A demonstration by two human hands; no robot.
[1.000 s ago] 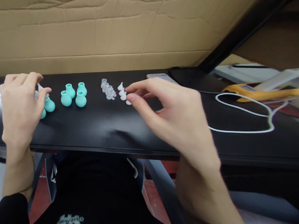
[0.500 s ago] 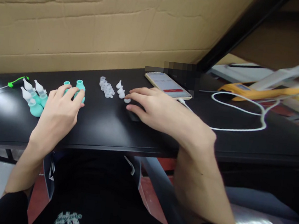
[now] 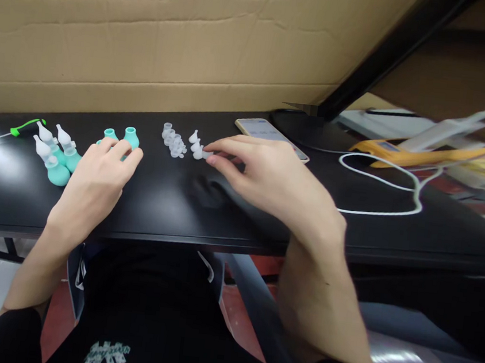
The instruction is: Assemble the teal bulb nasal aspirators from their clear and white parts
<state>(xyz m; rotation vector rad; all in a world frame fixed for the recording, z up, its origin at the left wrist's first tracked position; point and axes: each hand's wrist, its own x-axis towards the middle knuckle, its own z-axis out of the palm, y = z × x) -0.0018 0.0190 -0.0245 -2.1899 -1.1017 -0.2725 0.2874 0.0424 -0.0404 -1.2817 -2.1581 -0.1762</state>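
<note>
My left hand is bent over two teal rubber bulbs with open necks, one bulb at its fingertips and another bulb behind its knuckles. Its fingers are closed around the lower part of a bulb, and the grip itself is partly hidden. Between thumb and forefinger, my right hand pinches a small white nozzle. Just left of it stand several similar white nozzles in a short row. A cluster of small clear plastic pieces lies further left.
Teal bulbs fitted with white tips stand at the left. Behind them lies a green-handled tool with a thin shaft. A phone, a white cable and a yellow device lie to the right. Cardboard walls the back.
My right thumb and forefinger have closed on the end nozzle of the row. My left hand has shifted slightly, its forefinger now further over the right bulb.
</note>
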